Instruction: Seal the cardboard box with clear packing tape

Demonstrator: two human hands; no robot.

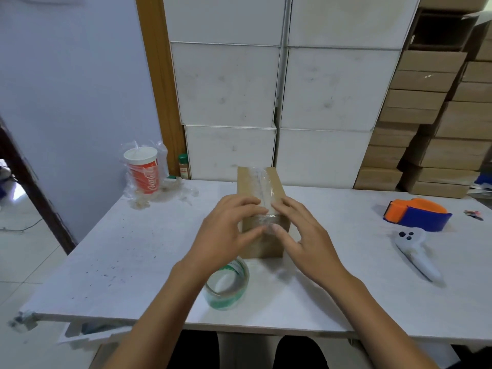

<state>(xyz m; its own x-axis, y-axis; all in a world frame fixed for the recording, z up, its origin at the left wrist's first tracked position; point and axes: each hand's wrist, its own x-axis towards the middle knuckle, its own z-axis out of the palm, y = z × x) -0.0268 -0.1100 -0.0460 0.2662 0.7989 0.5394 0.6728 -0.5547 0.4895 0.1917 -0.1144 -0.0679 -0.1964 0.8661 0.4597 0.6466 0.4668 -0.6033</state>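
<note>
A small brown cardboard box [251, 182] stands in the middle of the white table [127, 251]. A strip of clear tape [262, 179] runs along its top and down over the near edge. My left hand [226, 233] lies on the box's near left corner, fingers spread, thumb on the front face. My right hand [300, 233] rests on the near right corner, fingers pressing the tape at the top edge and thumb on the front face. A roll of clear packing tape [227, 286] with a green core lies on the table just in front of the box, under my left wrist.
An orange and blue tape dispenser [418, 214] and a white handheld controller [415, 251] lie at the right. A red paper cup in a plastic bag [143, 173] stands back left, a small spice jar [183, 166] beside it. White and brown boxes are stacked behind the table.
</note>
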